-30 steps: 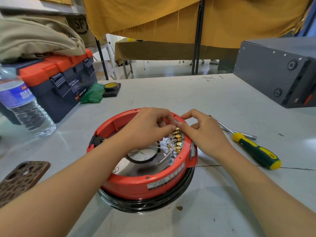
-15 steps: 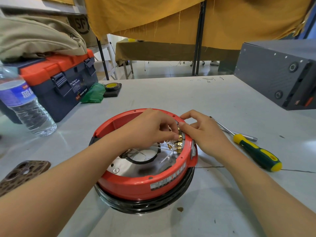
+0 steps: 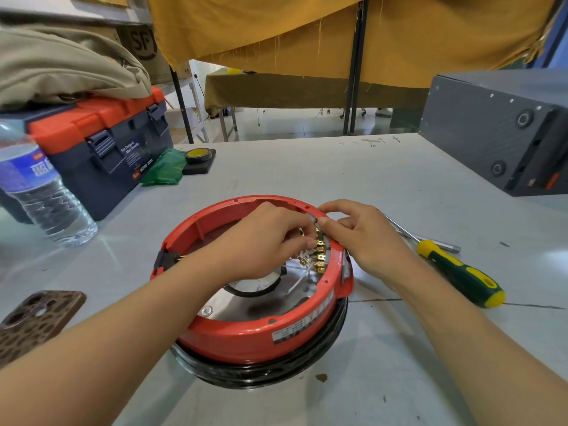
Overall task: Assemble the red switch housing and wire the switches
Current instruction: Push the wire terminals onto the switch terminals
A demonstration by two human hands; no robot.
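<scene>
Housing (image 3: 246, 333) sits mid-table on a black ring, so assembly looks mostly done. Left hand (image 3: 261, 241) reaches inside it, fingers pinched on something small by the brass terminals (image 3: 319, 256). Right hand (image 3: 365, 238) pinches a grey connector at its rim. Wiring looks unfinished; screwdriver (image 3: 461, 272) lies right of it.

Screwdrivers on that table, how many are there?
1: the green-and-yellow screwdriver lies right of the red housing, beside the right hand. Others may sit in the toolbox.
</scene>
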